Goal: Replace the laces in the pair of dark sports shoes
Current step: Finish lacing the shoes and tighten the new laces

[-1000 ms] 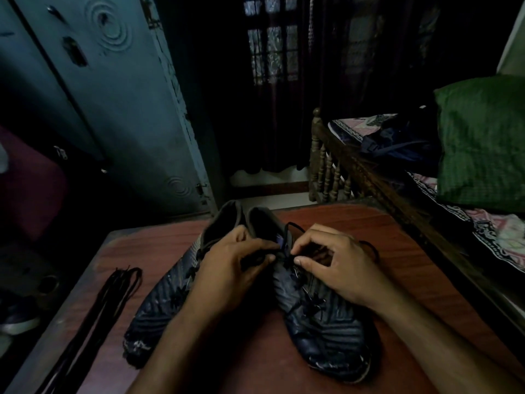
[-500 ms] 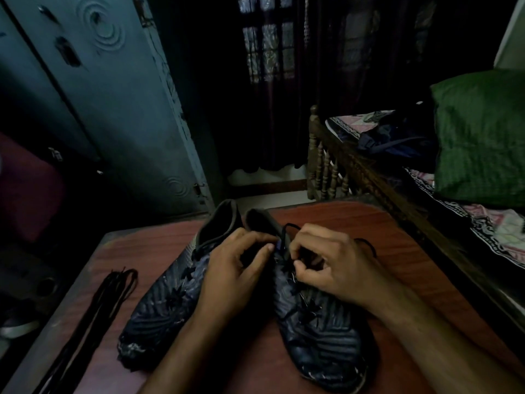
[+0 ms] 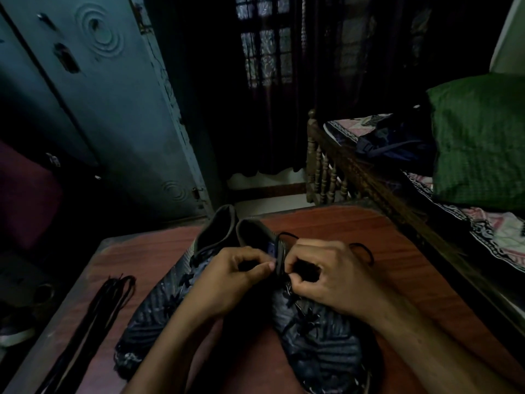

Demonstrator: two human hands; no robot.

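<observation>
Nearby, a bundle of spare black laces (image 3: 93, 322) lies on the reddish wooden table (image 3: 355, 231), well left of the two dark sports shoes (image 3: 318, 331); a bed with a green pillow (image 3: 480, 137) stands to the right. Both hands sit over the right shoe's tongue, hiding its upper eyelets. Since a second ago the right hand (image 3: 332, 277) has curled tighter, pinching the lace (image 3: 362, 250); the left hand (image 3: 227, 282) pinches the tongue edge.
</observation>
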